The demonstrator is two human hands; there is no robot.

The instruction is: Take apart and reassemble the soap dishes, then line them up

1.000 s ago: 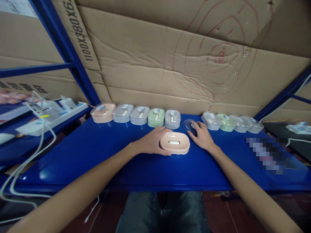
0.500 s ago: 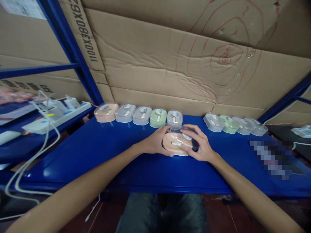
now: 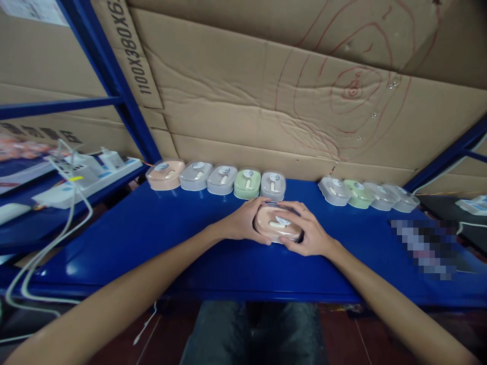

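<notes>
A peach-coloured box with a clear lid (image 3: 266, 218) is between my hands over the front middle of the blue table. The lid carries a round sticker and a white oblong piece shows on top. My left hand (image 3: 249, 220) wraps the left side, thumb at the near edge. My right hand (image 3: 306, 228) grips the right side, its fingers reaching over the lid. The fingers hide parts of both sides. Just behind stands a similar grey box (image 3: 273, 187), next to a green box (image 3: 247, 185).
More lidded boxes line the back left, ending with a peach box (image 3: 166, 176). Another row, with a green box (image 3: 357, 195), stands back right. A cardboard sheet (image 3: 228, 76) rises behind the table (image 3: 152, 243). A power strip (image 3: 87, 182) and white cables (image 3: 72, 223) lie left.
The clear lid was tilted and stuck out to the right over a dark gap. Now it sits closer over the peach base, and my right hand has moved slightly left.
</notes>
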